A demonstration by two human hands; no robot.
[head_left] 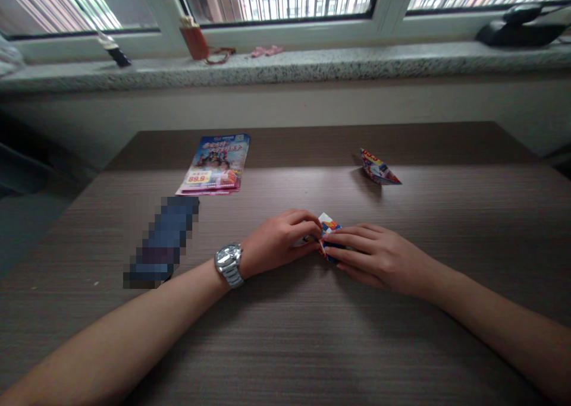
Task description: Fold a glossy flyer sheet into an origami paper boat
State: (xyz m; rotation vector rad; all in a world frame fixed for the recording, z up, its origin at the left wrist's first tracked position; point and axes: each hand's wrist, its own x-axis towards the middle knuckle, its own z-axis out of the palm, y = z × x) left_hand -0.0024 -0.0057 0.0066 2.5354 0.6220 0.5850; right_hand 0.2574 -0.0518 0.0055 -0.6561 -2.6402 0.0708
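A small, colourful folded piece of paper (330,223) lies on the table between my two hands, mostly covered by fingers. My left hand (285,236), with a silver watch (229,264) on its wrist, pinches the paper's left side with curled fingers. From the right, my right hand (375,252) holds the paper against the table, its fingers long and nearly straight across it. One pale corner sticks up beyond the fingertips. Farther back on the right stands a folded paper boat (378,169) printed in red, yellow and blue, apart from both hands.
A stack of printed flyers (216,162) lies at the back left of the wooden table (285,346). Nearer me is a dark, pixelated flat object (163,239). Behind, a stone windowsill (312,67) bears a red-brown case (194,40), a small tube, pink pieces and a black device (520,31).
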